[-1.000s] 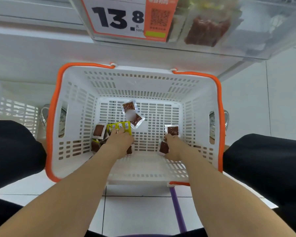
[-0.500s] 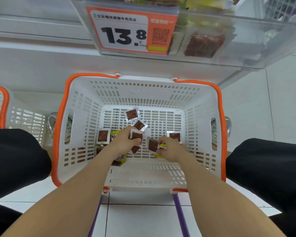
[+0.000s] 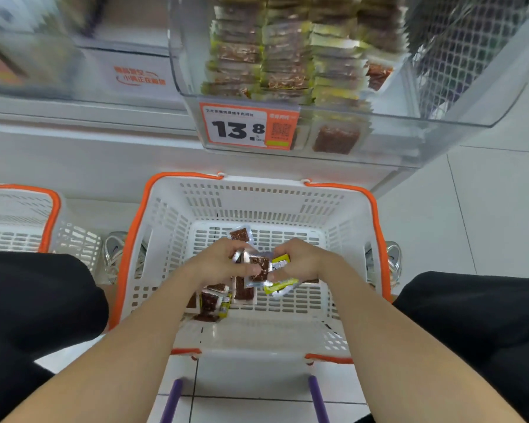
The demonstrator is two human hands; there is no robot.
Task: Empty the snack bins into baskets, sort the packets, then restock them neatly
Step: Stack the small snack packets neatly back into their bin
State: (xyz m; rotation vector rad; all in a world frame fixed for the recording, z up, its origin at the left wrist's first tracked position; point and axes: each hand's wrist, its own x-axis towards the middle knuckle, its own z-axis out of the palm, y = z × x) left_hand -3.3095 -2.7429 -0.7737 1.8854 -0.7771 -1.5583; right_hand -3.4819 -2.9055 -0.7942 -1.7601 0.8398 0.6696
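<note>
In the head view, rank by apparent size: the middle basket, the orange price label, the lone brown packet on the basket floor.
1. middle basket
2. orange price label
3. lone brown packet
The label hangs nearer the camera, so its lead may be exaggerated.

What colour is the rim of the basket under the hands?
Orange. The basket rim shows best in the head view.

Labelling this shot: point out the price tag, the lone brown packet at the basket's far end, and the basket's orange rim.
Price tag [image 3: 235, 129]: head view, on its printed price.
Lone brown packet [image 3: 240, 234]: head view, on its brown centre.
Basket's orange rim [image 3: 184, 175]: head view, on the far edge, left part.
</note>
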